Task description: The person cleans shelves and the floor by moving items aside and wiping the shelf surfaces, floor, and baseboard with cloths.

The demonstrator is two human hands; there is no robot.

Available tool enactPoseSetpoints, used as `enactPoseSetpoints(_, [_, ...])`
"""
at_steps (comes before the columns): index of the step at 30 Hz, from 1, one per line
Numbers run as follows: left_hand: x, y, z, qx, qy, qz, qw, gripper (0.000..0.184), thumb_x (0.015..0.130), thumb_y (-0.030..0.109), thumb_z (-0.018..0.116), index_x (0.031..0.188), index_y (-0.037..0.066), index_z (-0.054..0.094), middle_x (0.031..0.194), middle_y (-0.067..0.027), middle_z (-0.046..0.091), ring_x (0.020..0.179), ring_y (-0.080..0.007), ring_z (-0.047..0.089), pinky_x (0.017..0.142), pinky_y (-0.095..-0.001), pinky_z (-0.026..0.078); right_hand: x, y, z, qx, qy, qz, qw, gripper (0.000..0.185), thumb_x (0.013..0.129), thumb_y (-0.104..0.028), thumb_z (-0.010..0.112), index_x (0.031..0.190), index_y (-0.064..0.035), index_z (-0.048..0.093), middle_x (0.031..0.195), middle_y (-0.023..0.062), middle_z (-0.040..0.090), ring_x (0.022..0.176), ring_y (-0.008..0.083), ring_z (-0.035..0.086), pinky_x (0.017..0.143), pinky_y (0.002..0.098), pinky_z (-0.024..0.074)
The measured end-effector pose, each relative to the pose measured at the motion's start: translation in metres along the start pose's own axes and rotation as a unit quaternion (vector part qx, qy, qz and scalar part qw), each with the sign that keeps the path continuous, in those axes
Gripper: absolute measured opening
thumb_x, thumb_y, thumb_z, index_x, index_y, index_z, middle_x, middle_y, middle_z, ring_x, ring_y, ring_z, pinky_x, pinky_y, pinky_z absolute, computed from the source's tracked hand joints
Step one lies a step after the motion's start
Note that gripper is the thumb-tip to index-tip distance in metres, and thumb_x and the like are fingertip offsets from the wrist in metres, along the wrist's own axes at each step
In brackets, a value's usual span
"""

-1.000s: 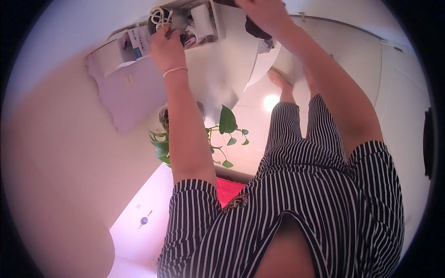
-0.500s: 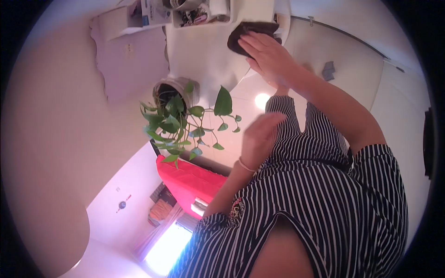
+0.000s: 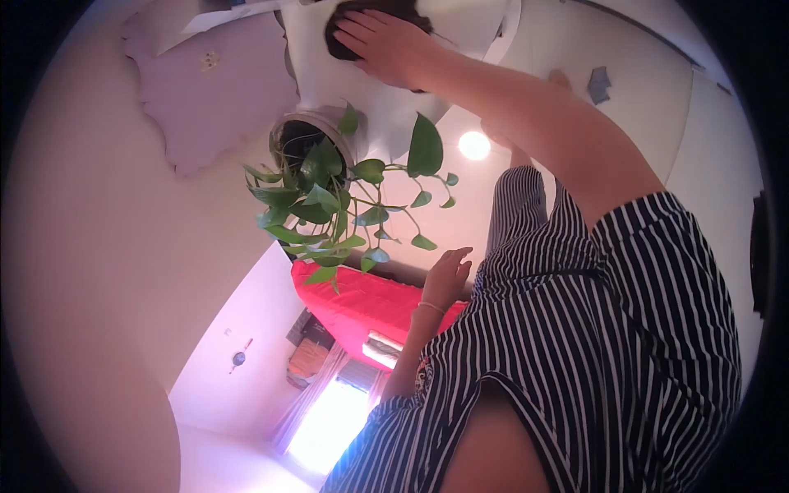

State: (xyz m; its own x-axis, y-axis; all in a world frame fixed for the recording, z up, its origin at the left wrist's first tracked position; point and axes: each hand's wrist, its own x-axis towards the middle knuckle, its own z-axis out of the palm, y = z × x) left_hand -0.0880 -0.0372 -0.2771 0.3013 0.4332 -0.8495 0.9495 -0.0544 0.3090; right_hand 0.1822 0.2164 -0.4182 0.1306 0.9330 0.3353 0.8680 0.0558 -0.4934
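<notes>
My right hand [image 3: 386, 49] lies with its fingers stretched over a dark cloth [image 3: 341, 41], keeping it pressed on the white tabletop [image 3: 316, 78]. Part of the cloth is hidden beneath the palm. My left hand [image 3: 448, 275], with a thin bracelet at the wrist, hangs in front of my body, its fingers loosely apart and nothing in them. Between the tabletop and my left hand is a trailing green plant [image 3: 316, 193] in a pale pot [image 3: 329, 123].
A scalloped lilac sheet [image 3: 218, 90] is to the left of the plant. Beyond my left hand a bright red cover [image 3: 370, 304] is in view. Near the bottom, a window [image 3: 333, 423] glares. A small grey item [image 3: 599, 85] lies on the floor.
My right hand and the dark cloth have slid left across the tabletop. My left hand has dropped a little lower. The view has shifted, and the containers at the top are mostly out of frame.
</notes>
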Motion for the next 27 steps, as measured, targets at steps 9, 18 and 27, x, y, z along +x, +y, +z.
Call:
enactPoseSetpoints(9, [-0.006,-0.010,-0.012,-0.061,0.035,-0.072,0.995,0.031,0.093,0.016,0.059,0.123,0.006,0.060,0.114,-0.0161,0.065,0.093,-0.0302,0.067,0.081,-0.0381,0.054,0.074,0.004,0.004,0.059,-0.157,-0.066,0.984,0.055,0.103,-0.037,0.037,0.150,-0.0084,0.037,0.158,0.0082,0.032,0.146,0.0259,0.028,0.120,0.0395,0.0198])
enactPoseSetpoints(18, [0.013,-0.060,-0.039,-0.009,0.100,-0.050,0.994,0.031,0.094,0.017,0.060,0.122,0.005,0.062,0.112,-0.0147,0.068,0.091,-0.0259,0.069,0.079,-0.0352,0.055,-0.017,0.046,-0.032,0.262,-0.214,-0.232,0.912,0.029,0.073,-0.007,0.063,0.100,-0.0089,0.072,0.123,0.0063,0.064,0.128,0.0238,0.048,0.098,0.0432,0.0423])
enactPoseSetpoints(27, [0.018,-0.079,-0.052,-0.020,0.129,-0.075,0.989,0.027,0.093,0.021,0.062,0.115,0.005,0.065,0.099,-0.0135,0.072,0.088,-0.0202,0.068,0.079,-0.0323,0.052,-0.084,0.121,-0.133,0.165,-0.335,-0.188,0.908,0.022,0.071,-0.004,0.062,0.089,-0.0100,0.072,0.107,-0.0008,0.067,0.116,0.0191,0.052,0.095,0.0355,0.0406])
